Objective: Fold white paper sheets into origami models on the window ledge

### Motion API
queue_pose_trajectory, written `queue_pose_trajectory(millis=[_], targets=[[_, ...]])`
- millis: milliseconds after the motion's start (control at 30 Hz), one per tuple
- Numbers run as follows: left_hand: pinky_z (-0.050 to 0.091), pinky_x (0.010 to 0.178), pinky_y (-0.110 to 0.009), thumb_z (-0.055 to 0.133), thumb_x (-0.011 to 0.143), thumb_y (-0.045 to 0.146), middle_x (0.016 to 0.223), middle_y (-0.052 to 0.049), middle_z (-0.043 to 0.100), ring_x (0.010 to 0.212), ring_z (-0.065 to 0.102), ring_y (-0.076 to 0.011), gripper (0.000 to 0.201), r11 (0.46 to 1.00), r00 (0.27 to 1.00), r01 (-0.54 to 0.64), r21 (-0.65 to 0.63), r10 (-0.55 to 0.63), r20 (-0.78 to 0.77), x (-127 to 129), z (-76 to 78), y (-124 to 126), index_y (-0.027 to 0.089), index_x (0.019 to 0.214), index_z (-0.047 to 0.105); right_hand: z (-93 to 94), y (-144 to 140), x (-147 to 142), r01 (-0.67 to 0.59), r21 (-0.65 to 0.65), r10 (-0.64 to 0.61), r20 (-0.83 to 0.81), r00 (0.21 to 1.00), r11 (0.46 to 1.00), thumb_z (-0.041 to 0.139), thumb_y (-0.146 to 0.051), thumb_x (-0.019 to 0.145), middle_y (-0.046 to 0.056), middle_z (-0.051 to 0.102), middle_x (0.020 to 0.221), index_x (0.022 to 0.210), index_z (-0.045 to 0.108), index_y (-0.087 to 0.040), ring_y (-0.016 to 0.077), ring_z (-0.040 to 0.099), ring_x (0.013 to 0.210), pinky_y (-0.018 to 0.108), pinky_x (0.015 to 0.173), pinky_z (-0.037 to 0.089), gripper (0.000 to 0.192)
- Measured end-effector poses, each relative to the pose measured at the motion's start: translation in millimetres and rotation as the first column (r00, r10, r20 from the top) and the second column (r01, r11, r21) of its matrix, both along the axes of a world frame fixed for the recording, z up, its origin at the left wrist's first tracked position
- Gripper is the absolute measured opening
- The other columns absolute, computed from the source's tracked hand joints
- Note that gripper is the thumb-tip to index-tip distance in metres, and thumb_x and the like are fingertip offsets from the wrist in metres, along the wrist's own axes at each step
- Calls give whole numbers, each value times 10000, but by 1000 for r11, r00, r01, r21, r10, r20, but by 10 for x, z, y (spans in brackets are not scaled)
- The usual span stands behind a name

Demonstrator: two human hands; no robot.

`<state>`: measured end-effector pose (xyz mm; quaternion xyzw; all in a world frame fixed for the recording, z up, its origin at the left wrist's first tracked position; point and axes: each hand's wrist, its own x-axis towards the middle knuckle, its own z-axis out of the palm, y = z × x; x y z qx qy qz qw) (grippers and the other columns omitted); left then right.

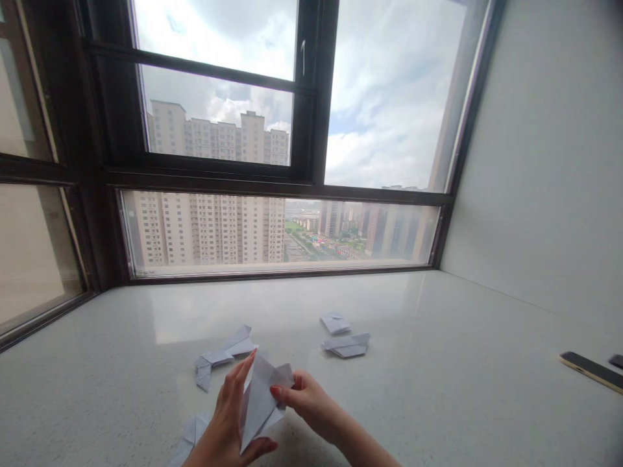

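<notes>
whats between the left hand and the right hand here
In the head view, a folded white paper lies between them, held by both: the left hand along one side, the right hand with its thumb pressed on it.

My left fingers point(239, 375) point upward, left thumb point(261, 447) below; my right fingers point(302, 380) bend inward, right thumb point(283, 394) extended.

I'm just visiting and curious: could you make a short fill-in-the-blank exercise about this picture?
1. The left hand and right hand hold a folded sheet of ____.
2. The hand nearer the dark flat object is the ____ one.
3. Beyond the window frame, white ____ partly cover the sky.

Missing words: paper; right; clouds.
</notes>
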<state>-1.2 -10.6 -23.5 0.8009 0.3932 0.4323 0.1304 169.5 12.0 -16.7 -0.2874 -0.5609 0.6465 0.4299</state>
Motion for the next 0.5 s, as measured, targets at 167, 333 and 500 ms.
queue_pose_trajectory(millis=[167, 333, 500], targets=[[413, 773, -367, 614, 577, 543, 1236, -125, 385, 887, 528, -241, 1009, 906, 961, 192, -378, -95, 262, -8, 45, -21, 306, 1312, -36, 34, 63, 75, 98, 47, -96, -44, 994, 994, 635, -441, 622, 19, 569, 622, 717, 648, -103, 138, 493, 600, 277, 645, 367, 351], [415, 754, -342, 495, 679, 574, 1028, -82, 563, 834, 581, -218, 924, 708, 811, 477, -521, -127, 571, 57, 140, -33, 276, 1302, -119, -10, 146, 140, 150, 49, -146, -74, 987, 988, 645, -434, 613, 26, 575, 616, 687, 638, -100, 141, 502, 581, 278, 613, 375, 342], [440, 680, -339, 468, 705, 565, 741, -23, 634, 703, 619, -220, 869, 601, 732, 575, -555, -75, 677, 50, 110, 27, 238, 1316, -57, 4, 164, 166, 163, 70, -161, -36, 986, 984, 641, -479, 589, 29, 594, 629, 708, 642, -108, 164, 522, 617, 277, 615, 380, 391]])
